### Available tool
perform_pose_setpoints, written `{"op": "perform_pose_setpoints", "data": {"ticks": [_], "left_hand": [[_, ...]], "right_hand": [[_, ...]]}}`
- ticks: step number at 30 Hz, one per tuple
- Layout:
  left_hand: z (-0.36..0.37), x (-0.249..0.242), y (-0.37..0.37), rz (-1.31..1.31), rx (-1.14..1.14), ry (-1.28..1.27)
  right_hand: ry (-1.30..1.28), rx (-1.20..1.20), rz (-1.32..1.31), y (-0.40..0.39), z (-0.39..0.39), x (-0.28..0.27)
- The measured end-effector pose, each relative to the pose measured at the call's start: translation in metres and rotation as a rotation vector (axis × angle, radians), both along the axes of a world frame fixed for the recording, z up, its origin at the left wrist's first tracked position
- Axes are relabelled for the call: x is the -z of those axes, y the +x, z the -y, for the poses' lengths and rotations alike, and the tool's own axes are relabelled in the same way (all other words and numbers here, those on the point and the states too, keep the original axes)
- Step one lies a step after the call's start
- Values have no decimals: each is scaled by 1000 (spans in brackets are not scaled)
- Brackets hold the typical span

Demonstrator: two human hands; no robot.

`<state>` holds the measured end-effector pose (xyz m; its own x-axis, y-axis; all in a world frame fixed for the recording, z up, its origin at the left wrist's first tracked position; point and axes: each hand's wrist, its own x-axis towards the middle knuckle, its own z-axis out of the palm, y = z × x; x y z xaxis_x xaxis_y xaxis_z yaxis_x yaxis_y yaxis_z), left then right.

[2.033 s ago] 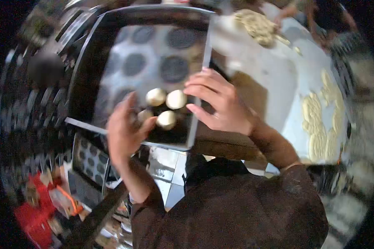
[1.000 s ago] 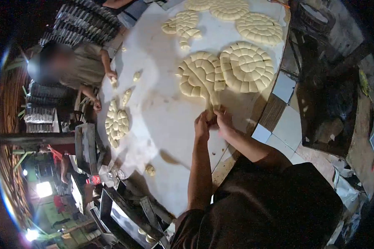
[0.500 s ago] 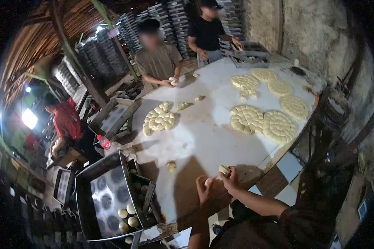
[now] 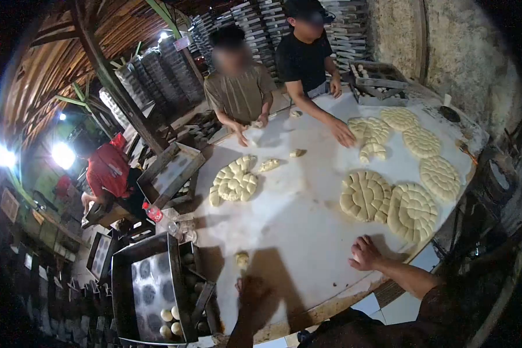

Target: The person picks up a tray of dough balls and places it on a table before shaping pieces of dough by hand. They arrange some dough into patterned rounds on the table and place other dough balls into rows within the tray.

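Observation:
My right hand (image 4: 364, 253) rests on the white table with its fingers curled down; whatever lies under them is hidden. Close to it are two flat rounds of pale dough cut into segments, a near dough round (image 4: 412, 213) and a second dough round (image 4: 365, 196). In deep shadow at the table's front left, my left hand (image 4: 254, 294) is dark and its fingers cannot be made out. Just beyond it sits a small dough piece (image 4: 242, 259). Further off lies a cut dough coil (image 4: 234, 182) with loose dough pieces (image 4: 269, 165) beside it.
A metal tray (image 4: 117, 290) with several dough balls (image 4: 171, 323) stands at the left. Bottles (image 4: 152, 212) are behind it. Across the table, one person (image 4: 240, 93) handles dough; another person (image 4: 307, 58) reaches toward a cut round. A tray (image 4: 383, 83) stands at the far right.
My hands have moved apart, the left one leftward and the right one rightward. The dough piece my right hand held no longer shows. The person in black now reaches over the table.

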<state>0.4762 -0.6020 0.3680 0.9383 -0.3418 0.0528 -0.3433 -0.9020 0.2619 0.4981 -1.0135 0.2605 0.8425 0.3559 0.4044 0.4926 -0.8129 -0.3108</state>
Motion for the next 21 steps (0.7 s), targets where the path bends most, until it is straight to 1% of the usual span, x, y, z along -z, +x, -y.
{"op": "perform_pose_setpoints", "data": {"ticks": [1,2,3,4,6,7,8,9,10,11,12,13,14,16,18,19,20,21], "left_hand": [[19,-7,15,57,-70,-146],[47,23,29,113,-209,-447],[61,50,39,104,-247,-537],[75,77,49,98,-283,-630],[74,138,46,-22,-140,-395],[60,190,24,205,-6,107],[47,230,-3,422,130,615],[36,220,-28,176,106,259],[26,203,-45,-69,79,-101],[20,202,-38,-60,-9,-215],[13,204,-25,-53,-100,-329],[5,210,-6,-42,-192,-443],[-7,217,16,-27,-284,-551],[-22,223,68,32,-467,-779],[-11,210,95,92,-553,-800],[12,188,92,112,-551,-707],[40,158,87,132,-549,-620],[67,99,70,44,-421,-418]], "right_hand": [[36,64,46,23,-10,1],[149,92,-34,43,-24,10],[257,123,-117,58,-39,16],[358,194,-121,60,-60,17],[240,161,-48,43,-93,39],[165,33,-48,28,-86,43],[92,-97,-47,11,-72,45],[18,-226,-43,-2,-56,46],[24,-278,-24,0,-38,46],[29,-330,-5,2,-21,44],[118,-305,27,19,-3,33],[53,-199,7,36,7,30],[135,-151,-13,60,7,8],[226,0,62,99,-19,12],[207,134,80,111,-58,15],[189,202,83,103,-73,19],[263,102,30,89,-79,26],[202,-24,61,72,-74,28]]}}
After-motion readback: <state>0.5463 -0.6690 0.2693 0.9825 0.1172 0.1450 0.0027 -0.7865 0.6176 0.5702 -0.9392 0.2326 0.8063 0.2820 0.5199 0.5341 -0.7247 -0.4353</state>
